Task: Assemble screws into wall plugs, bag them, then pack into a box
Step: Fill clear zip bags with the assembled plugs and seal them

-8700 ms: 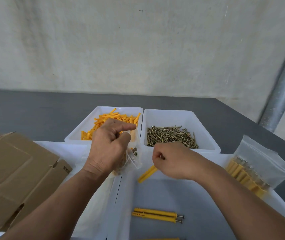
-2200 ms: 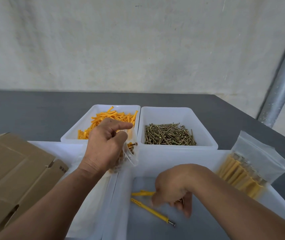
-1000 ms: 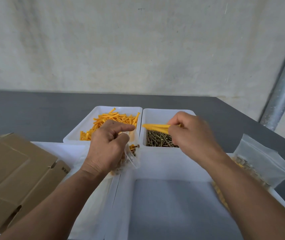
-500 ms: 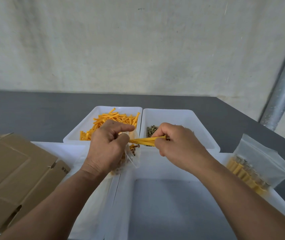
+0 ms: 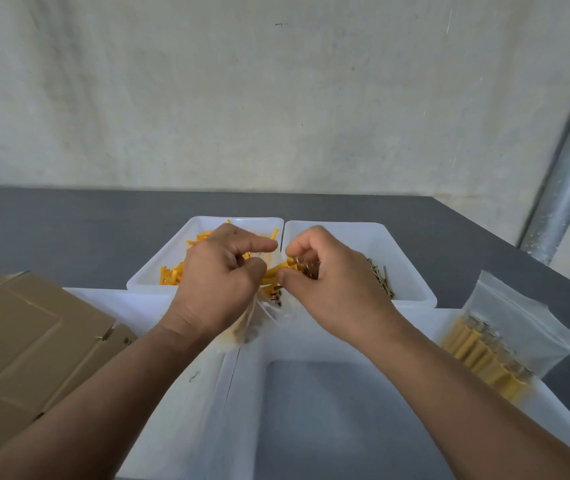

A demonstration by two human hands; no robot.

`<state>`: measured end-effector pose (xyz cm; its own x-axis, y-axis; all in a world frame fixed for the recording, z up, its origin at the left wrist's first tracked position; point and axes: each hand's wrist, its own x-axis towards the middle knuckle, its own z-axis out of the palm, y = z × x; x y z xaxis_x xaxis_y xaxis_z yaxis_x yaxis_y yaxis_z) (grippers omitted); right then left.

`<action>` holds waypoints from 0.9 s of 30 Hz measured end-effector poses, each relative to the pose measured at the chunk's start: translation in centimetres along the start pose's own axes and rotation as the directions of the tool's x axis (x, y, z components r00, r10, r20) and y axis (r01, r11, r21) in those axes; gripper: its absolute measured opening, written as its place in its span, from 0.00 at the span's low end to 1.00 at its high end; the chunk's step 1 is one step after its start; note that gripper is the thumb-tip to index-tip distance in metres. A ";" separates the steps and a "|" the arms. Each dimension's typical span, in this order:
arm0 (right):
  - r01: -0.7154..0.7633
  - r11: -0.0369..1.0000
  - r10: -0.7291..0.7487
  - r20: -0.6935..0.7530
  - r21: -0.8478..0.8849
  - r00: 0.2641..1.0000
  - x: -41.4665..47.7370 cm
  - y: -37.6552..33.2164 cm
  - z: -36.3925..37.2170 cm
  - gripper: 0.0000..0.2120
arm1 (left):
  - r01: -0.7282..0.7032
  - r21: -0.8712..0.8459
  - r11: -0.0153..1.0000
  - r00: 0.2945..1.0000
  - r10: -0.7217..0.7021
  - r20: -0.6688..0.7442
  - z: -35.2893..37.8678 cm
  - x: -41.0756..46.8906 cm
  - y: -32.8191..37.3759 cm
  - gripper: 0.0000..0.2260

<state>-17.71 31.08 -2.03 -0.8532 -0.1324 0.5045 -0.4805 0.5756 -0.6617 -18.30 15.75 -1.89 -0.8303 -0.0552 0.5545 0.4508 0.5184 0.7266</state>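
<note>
Plugs at the bag's mouth

Assembled plugs (image 5: 278,270), pinched in the curled fingers of the right hand (image 5: 325,285), point into the clear bag (image 5: 259,317), whose mouth the left hand (image 5: 221,285) grips. Behind the bag sit the plug tray (image 5: 151,268) and the screw tray (image 5: 408,268). Right of it lies a filled bag (image 5: 512,323), and left of it a flat cardboard box (image 5: 27,341).

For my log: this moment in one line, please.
left hand: holds clear plastic bag | right hand: pinches yellow screw-fitted plugs at bag mouth
</note>
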 end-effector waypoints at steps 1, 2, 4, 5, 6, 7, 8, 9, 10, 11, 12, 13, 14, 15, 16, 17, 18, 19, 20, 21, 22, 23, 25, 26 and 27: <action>-0.033 0.994 0.033 -0.004 0.100 0.999 0.1 -0.2 -0.1 0.09 | 0.011 -0.002 1.000 1.000 -0.011 -0.001 -0.2 0.2 0.5 0.15; -0.062 0.978 0.063 -0.002 0.199 0.998 0.1 -0.5 -0.2 0.10 | 0.016 -0.006 1.000 1.000 -0.016 0.001 -0.3 0.4 1.0 0.15; -0.069 0.948 0.081 -0.028 0.312 0.996 0.2 -1.0 -0.5 0.09 | 0.024 -0.013 1.000 1.000 -0.024 0.000 -0.5 0.8 2.2 0.15; -0.042 0.947 0.062 -0.054 0.317 0.997 0.2 -1.2 -0.8 0.07 | 0.036 -0.021 0.999 0.999 -0.036 -0.006 -0.5 1.0 2.9 0.15; -0.007 0.954 0.033 -0.083 0.300 0.996 0.2 -1.4 -1.1 0.05 | 0.055 -0.042 0.998 0.998 -0.056 -0.012 -0.5 1.2 3.5 0.14; 0.027 0.961 0.005 -0.114 0.276 0.993 0.3 -1.5 -1.5 0.03 | 0.077 -0.078 0.994 0.997 -0.079 -0.019 -0.5 1.5 4.1 0.14; 0.058 0.965 -0.019 -0.150 0.257 0.989 0.3 -1.6 -2.0 0.04 | 0.100 -0.122 0.988 0.994 -0.104 -0.027 -0.4 1.7 4.7 0.13; 0.083 0.964 -0.038 -0.180 0.253 0.983 0.3 -1.7 -2.5 0.07 | 0.125 -0.173 0.977 0.991 -0.132 -0.030 -0.2 1.8 5.3 0.13; 0.094 0.958 -0.044 -0.184 0.270 0.982 0.3 -1.8 -3.1 0.10 | 0.151 -0.231 0.961 0.987 -0.161 -0.024 -0.1 2.0 5.9 0.13; 0.084 0.952 -0.038 -0.159 0.296 0.987 0.4 -1.8 -3.7 0.12 | 0.178 -0.295 0.939 0.982 -0.189 -0.009 0.2 2.1 6.4 0.13; 0.059 0.947 -0.026 -0.106 0.316 0.994 0.4 -1.8 -4.2 0.14 | 0.204 -0.363 0.909 0.977 -0.215 0.012 0.5 2.1 6.9 0.12; 0.023 0.947 -0.009 -0.044 0.321 0.999 0.4 -1.8 -4.8 0.14 | 0.229 -0.433 0.872 0.971 -0.238 0.033 0.8 2.1 7.3 0.11; -0.012 0.949 0.010 0.008 0.316 1.000 0.3 -1.7 -5.3 0.14 | 0.251 -0.500 0.829 0.964 -0.260 0.055 1.2 2.0 7.6 0.11; -0.039 0.949 0.026 0.046 0.314 0.999 0.3 -1.6 -5.8 0.13 | 0.272 -0.560 0.783 0.958 -0.277 0.077 1.6 1.8 7.9 0.10; -0.060 0.948 0.038 0.076 0.313 0.996 0.3 -1.4 -6.3 0.13 | 0.292 -0.606 0.740 0.951 -0.293 0.101 1.9 1.6 7.9 0.10; -0.073 0.952 0.045 0.100 0.297 0.994 0.3 -1.2 -6.8 0.11 | 0.316 -0.635 0.705 0.943 -0.309 0.126 2.3 1.3 7.8 0.09; -0.075 0.964 0.044 0.123 0.255 0.991 0.3 -1.0 -7.1 0.10 | 0.344 -0.646 0.681 0.932 -0.328 0.151 2.6 1.0 7.5 0.09; -0.065 0.979 0.036 0.150 0.193 0.988 0.2 -0.8 -7.4 0.08 | 0.377 -0.645 0.665 0.920 -0.349 0.178 2.9 0.7 6.9 0.08; -0.048 0.992 0.026 0.180 0.119 0.983 0.1 -0.6 -7.6 0.07 | 0.416 -0.634 0.653 0.904 -0.372 0.210 3.2 0.4 6.3 0.08; -0.029 0.998 0.018 0.212 0.050 0.977 0.0 -0.2 -7.6 0.05 | 0.460 -0.609 0.646 0.884 -0.393 0.252 3.4 0.1 5.7 0.08; -0.020 1.000 0.021 0.245 -0.005 0.969 0.0 0.3 -7.4 0.03 | 0.507 -0.570 0.647 0.861 -0.409 0.301 3.6 -0.2 5.0 0.07; -0.023 0.998 0.037 0.282 -0.052 0.959 0.0 0.8 -7.1 0.03 | 0.551 -0.517 0.655 0.835 -0.424 0.352 3.7 -0.5 4.3 0.07; -0.050 0.991 0.095 0.375 -0.128 0.922 -0.3 1.8 -6.3 0.05 | 0.617 -0.379 0.689 0.777 -0.459 0.431 4.0 -1.0 3.0 0.07; -0.065 0.986 0.124 0.422 -0.152 0.898 -0.5 2.2 -5.9 0.06 | 0.632 -0.303 0.713 0.753 -0.471 0.460 4.1 -1.3 2.4 0.07; -0.074 0.982 0.148 0.459 -0.176 0.876 -0.6 2.6 -5.4 0.08 | 0.637 -0.238 0.733 0.733 -0.482 0.480 4.3 -1.5 1.9 0.07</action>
<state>-17.31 37.03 -1.07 -0.9117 -0.4012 0.0887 -0.3728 0.7169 -0.5892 -17.65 20.50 -3.10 -0.9832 0.1194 -0.1383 -0.1210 0.1416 0.9825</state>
